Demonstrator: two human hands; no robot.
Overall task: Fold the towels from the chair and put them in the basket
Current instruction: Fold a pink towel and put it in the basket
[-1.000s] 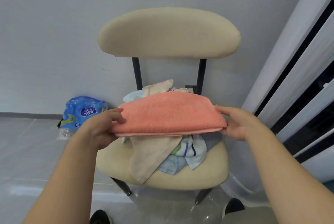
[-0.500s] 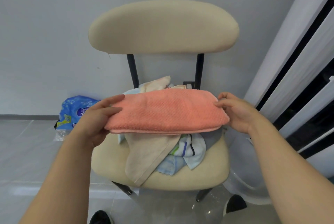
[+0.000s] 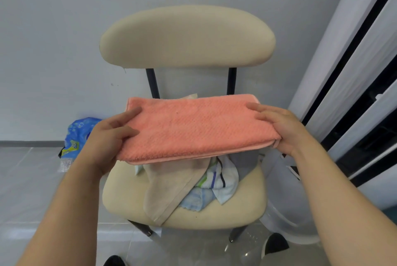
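A folded salmon-pink towel [image 3: 197,128] is held flat in the air above the seat of a beige chair [image 3: 187,35]. My left hand [image 3: 107,139] grips its left end, fingers on top. My right hand [image 3: 281,128] grips its right end the same way. Under it on the seat lies a pile of unfolded towels: a beige one [image 3: 169,188] hanging toward the front edge and a pale blue striped one [image 3: 217,182]. A white basket [image 3: 279,212] stands on the floor to the right of the chair, partly hidden by my right forearm.
A blue plastic package [image 3: 77,136] lies on the floor by the wall, left of the chair. White sliding panels with black frames [image 3: 354,93] rise on the right. My shoe tips [image 3: 276,244] show below the chair on the grey tiled floor.
The pink towel has flattened and spread wider between my hands, which have moved slightly apart; its far edge now lies straight. The camera has shifted a little.
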